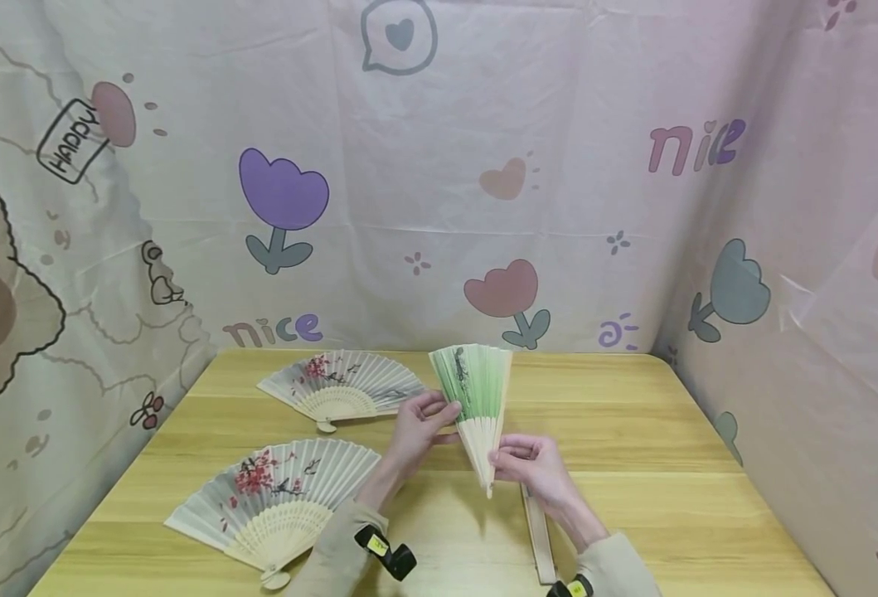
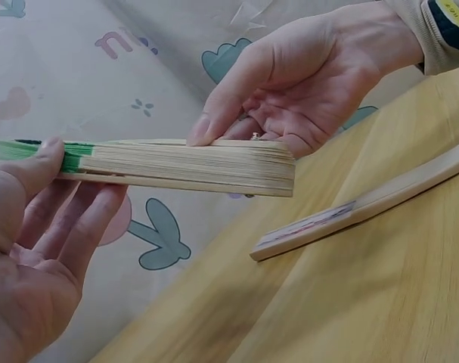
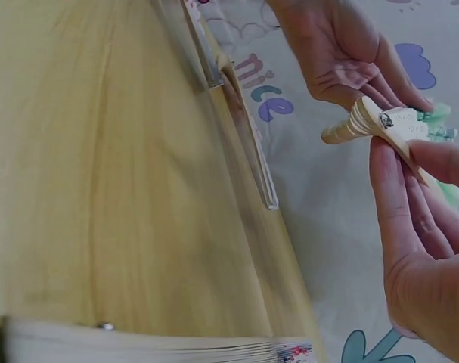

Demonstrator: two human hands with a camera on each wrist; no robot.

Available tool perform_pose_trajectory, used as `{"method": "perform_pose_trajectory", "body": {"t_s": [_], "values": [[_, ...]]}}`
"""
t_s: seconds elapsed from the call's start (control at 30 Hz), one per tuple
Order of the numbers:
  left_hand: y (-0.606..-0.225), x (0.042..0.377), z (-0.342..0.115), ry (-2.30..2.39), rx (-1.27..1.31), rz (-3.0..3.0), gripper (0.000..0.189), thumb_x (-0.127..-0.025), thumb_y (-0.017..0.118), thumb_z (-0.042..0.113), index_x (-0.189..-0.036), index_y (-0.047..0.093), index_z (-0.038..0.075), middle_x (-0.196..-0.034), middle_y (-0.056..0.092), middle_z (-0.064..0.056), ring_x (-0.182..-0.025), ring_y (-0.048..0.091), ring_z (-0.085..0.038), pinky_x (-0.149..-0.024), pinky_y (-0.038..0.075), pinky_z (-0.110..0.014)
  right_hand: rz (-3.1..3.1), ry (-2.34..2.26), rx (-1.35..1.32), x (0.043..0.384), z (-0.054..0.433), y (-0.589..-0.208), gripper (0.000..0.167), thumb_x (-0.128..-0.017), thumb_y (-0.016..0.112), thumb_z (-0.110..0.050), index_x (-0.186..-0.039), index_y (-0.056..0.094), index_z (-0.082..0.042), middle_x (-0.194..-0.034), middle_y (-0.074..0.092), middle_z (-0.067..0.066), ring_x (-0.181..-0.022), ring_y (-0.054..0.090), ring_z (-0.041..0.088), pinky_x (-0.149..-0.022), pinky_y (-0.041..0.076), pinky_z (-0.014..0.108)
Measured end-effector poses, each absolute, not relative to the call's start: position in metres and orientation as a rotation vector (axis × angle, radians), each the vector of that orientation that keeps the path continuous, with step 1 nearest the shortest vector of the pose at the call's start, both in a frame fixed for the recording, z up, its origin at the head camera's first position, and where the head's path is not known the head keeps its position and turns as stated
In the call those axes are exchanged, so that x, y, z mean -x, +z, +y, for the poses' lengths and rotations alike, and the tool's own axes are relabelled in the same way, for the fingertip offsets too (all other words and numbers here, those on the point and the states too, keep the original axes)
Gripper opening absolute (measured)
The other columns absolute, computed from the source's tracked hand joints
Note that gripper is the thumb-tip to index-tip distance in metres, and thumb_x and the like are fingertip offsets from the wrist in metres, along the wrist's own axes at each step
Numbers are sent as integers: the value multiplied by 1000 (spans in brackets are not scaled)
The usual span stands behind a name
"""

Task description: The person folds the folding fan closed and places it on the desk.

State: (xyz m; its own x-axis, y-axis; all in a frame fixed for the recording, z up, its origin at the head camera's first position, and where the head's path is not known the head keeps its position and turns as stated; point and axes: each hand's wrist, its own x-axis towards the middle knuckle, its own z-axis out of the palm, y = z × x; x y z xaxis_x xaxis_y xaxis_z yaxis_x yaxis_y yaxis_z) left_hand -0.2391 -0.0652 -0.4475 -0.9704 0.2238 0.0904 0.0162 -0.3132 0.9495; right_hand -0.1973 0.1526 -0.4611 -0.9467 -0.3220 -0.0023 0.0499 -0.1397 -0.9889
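A partly spread green folding fan (image 1: 483,385) is held up above the table, its pivot end pointing down. My left hand (image 1: 414,429) pinches its left edge where the green leaf meets the pale ribs. With thumb and fingertips, my right hand (image 1: 534,466) grips the right outer rib near the pivot. In the left wrist view the ribs (image 2: 191,168) stand stacked edge-on between both hands. The right wrist view has the fan's pivot end (image 3: 369,121) close to the right fingers. Below the right hand lies a folded fan (image 1: 538,539), its upper end hidden by that hand.
Two spread grey fans with red blossoms lie at the left: a farther fan (image 1: 341,390) and a nearer fan (image 1: 282,497), whose right edge is partly behind the left forearm. The wooden table (image 1: 633,414) meets printed cloth (image 1: 409,124) at the back and sides.
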Motion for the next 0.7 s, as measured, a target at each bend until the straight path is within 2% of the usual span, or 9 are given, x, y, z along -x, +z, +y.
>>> {"method": "perform_pose_trajectory", "body": {"t_s": [0.17, 0.4, 0.53, 0.63, 0.7], "values": [[-445, 237, -63, 2390, -317, 1835, 43, -92, 69, 4, -127, 55, -15, -93, 74, 3, -84, 74, -13, -76, 68, -37, 1936, -2119, 414, 193, 151, -463, 39, -91, 68, -1, -119, 56, 23, -90, 73, -6, -85, 72, 9, -85, 66, 29], [-439, 233, -61, 2363, -294, 1904, 43, -90, 73, 6, -125, 58, -14, -91, 72, 3, -80, 73, -11, -75, 68, -38, 2051, -2044, 481, 188, 145, -463, 43, -88, 72, -4, -120, 56, 21, -93, 74, -6, -83, 72, 7, -83, 65, 25], [-439, 232, -61, 2341, -300, 1939, 41, -89, 73, 6, -122, 59, -14, -87, 70, 4, -78, 71, -10, -75, 68, -40, 2187, -1982, 452, 185, 140, -462, 39, -86, 76, -6, -115, 62, 16, -95, 75, 10, -80, 70, 6, -81, 64, 22], [-439, 231, -61, 2319, -301, 1955, 39, -89, 73, 4, -121, 59, -13, -87, 68, 4, -77, 70, -9, -77, 68, -42, 2224, -1959, 467, 184, 137, -463, 35, -86, 76, -7, -110, 64, 15, -98, 73, 26, -77, 70, 6, -78, 65, 23], [-440, 231, -60, 2313, -297, 1953, 39, -89, 73, 4, -121, 59, -13, -88, 68, 4, -77, 70, -9, -78, 68, -42, 2215, -1958, 480, 185, 136, -463, 34, -87, 76, -7, -108, 64, 16, -99, 71, 32, -75, 70, 6, -76, 66, 24]]}}
